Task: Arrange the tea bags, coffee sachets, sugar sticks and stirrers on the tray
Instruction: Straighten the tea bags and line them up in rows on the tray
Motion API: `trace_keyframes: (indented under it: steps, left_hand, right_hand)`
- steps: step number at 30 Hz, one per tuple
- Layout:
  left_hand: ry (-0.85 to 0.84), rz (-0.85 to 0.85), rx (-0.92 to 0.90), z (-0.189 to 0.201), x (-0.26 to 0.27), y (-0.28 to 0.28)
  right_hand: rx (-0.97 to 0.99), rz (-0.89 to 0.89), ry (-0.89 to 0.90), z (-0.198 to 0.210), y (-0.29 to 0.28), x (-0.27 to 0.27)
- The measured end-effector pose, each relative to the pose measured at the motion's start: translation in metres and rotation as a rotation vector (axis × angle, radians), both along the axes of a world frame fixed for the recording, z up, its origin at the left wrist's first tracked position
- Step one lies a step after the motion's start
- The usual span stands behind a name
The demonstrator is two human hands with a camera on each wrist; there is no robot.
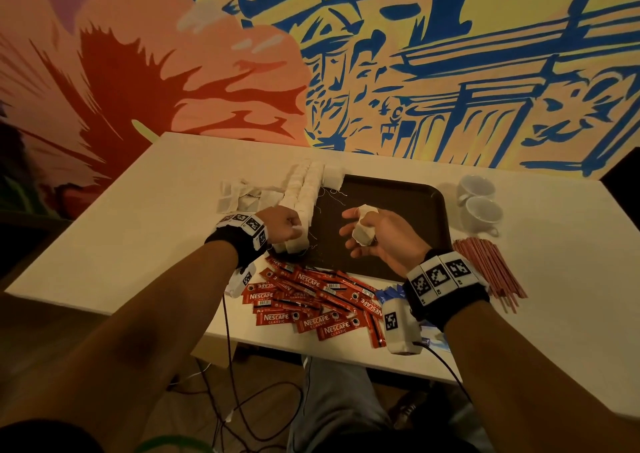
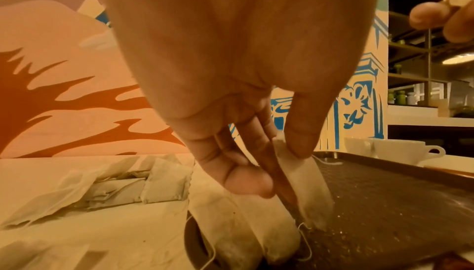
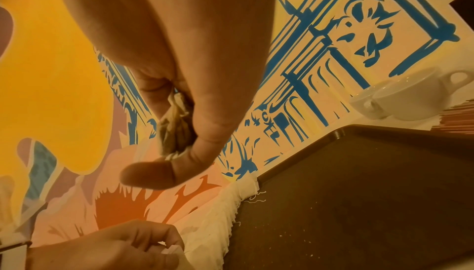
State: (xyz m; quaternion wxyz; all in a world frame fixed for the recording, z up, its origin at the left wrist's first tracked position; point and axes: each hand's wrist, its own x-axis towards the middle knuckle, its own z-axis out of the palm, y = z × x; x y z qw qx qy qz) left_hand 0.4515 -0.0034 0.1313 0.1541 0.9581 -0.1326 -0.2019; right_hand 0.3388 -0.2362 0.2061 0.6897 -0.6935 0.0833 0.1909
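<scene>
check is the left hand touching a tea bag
Touching: the left wrist view shows the left hand pinching a tea bag between thumb and fingers.

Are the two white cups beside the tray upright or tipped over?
Upright. The head view shows both cups with open mouths facing up, standing on the table off the tray's right edge; contents cannot be told.

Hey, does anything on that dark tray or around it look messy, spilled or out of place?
Yes. Pale crumbs, maybe spilled tea, speckle the dark brown plastic tray, and loose white strings trail off the row of white paper tea bags. The red Nescafe coffee sachets lie in a jumbled heap, mostly off the tray.
</scene>
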Motion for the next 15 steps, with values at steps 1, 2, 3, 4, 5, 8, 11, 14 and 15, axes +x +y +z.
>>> trace_keyframes:
  steps: [1, 2, 3, 4, 5, 8, 11, 14, 15]
  left_hand:
    - [0.034, -0.005, 0.001, 0.000, 0.000, -0.001]
    - [0.067, -0.005, 0.004, 0.000, -0.001, -0.001]
    - [0.092, -0.006, 0.019, -0.001, -0.001, -0.001]
    - [0.107, -0.012, 0.042, -0.001, -0.002, -0.001]
    - [0.110, -0.021, 0.072, -0.003, -0.002, -0.001]
    - [0.050, -0.055, 0.154, -0.006, 0.000, -0.002]
    - [-0.007, -0.060, 0.167, -0.009, 0.004, -0.001]
    - [-0.066, -0.046, 0.189, -0.010, 0.005, 0.000]
    - [-0.099, -0.045, 0.209, -0.010, 0.006, 0.002]
  right_hand:
    - [0.001, 0.000, 0.003, -0.001, 0.000, 0.000]
    - [0.002, 0.000, 0.007, -0.003, -0.001, 0.001]
    - [0.003, 0.000, 0.013, -0.004, -0.001, 0.001]
    - [0.005, 0.001, 0.020, -0.005, -0.002, 0.002]
    - [0.005, 0.001, 0.028, -0.006, -0.002, 0.002]
    - [0.006, -0.003, 0.037, -0.007, -0.003, 0.005]
    - [0.013, -0.011, 0.032, -0.008, -0.002, 0.008]
    - [0.024, -0.033, 0.023, -0.011, -0.002, 0.008]
    - [0.034, -0.040, 0.022, -0.013, -0.002, 0.007]
